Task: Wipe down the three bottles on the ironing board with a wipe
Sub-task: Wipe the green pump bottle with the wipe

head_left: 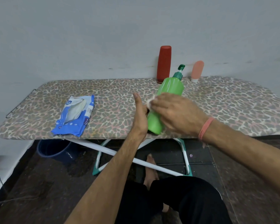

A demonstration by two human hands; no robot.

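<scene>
Fingers (157, 105) of the right hand press a mostly hidden wipe (150, 101) onto the green bottle (166, 88).

On the ironing board (217, 107), the wipe packet (74, 117) lies toward the left, near the front edge. The pump bottle (166, 94) leans tilted right of centre, its base near the front edge, between the left hand (140, 117) and the right hand (174, 110), with the wipe (150, 101) under the right hand's fingers. Behind it, against the wall, stands the tall bottle (164, 63); the small tube (197, 70) stands to its right. A bucket (55, 151) sits on the floor beneath the board's left part.
</scene>
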